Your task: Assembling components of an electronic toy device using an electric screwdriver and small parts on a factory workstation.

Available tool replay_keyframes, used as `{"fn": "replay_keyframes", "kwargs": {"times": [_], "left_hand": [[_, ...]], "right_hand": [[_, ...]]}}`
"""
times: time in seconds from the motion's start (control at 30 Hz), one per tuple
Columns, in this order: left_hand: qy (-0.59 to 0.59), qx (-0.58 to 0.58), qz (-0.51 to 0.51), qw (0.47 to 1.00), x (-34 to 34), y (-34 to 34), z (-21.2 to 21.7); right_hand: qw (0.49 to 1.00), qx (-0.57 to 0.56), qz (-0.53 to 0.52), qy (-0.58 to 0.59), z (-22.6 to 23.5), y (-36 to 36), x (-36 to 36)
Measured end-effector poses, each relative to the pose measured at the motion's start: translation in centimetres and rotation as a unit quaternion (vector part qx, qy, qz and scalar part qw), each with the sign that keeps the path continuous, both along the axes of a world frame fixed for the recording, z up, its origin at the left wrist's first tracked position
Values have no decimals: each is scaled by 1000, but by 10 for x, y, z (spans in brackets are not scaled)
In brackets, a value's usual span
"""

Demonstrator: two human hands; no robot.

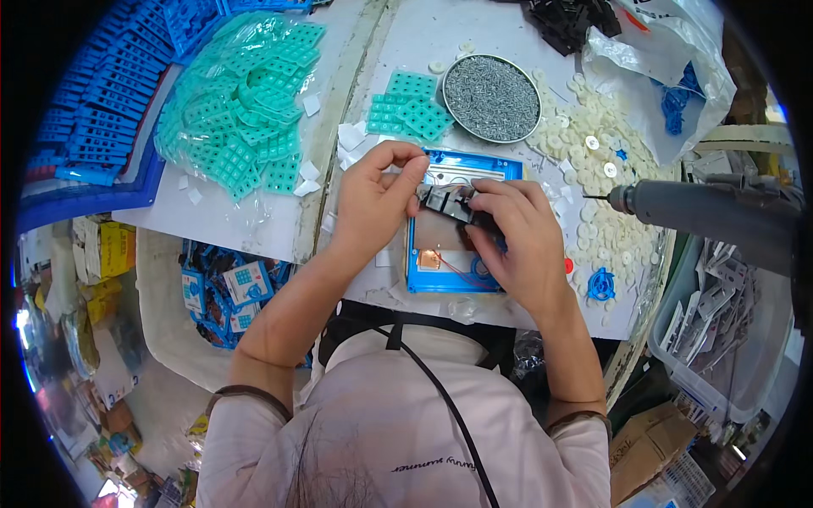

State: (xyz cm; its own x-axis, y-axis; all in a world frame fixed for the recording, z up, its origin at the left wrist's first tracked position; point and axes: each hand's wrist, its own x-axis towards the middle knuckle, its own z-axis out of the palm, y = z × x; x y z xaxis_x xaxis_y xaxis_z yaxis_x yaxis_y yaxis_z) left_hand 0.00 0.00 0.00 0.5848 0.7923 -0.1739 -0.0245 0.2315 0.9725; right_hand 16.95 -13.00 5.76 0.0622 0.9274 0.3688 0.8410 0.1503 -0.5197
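The case [440, 282] is partly hidden by the right hand [523, 239], pinching a part [445, 201]; screws [491, 97] are heaped behind; left hand [378, 196], grip unclear.

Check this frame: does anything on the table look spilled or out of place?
White discs lie scattered loose right of the round dish, possibly spilled, whereas the small metal pieces sit contained in it. A blue round part toward their near end looks odd in colour.

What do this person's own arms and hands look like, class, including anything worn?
The left hand and right hand are bare and ungloved. The forearms are uncovered too; short, pale pinkish sleeves end in dark brown trim.
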Motion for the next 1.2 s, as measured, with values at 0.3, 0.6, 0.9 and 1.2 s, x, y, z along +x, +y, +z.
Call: {"fn": "replay_keyframes", "kwargs": {"times": [0.3, 0.6, 0.9, 1.2], "left_hand": [[64, 296, -201, 932, 7, 18, 27], [91, 357, -205, 907, 16, 21, 30], [88, 280, -188, 937, 13, 19, 30], [31, 343, -215, 914, 6, 24, 22]], "right_hand": [[984, -54, 12, 169, -2, 2, 7], [999, 2, 9, 49, -16, 3, 6], [998, 15, -43, 37, -14, 0, -5], [996, -32, -19, 78, -5, 1, -10]]}}
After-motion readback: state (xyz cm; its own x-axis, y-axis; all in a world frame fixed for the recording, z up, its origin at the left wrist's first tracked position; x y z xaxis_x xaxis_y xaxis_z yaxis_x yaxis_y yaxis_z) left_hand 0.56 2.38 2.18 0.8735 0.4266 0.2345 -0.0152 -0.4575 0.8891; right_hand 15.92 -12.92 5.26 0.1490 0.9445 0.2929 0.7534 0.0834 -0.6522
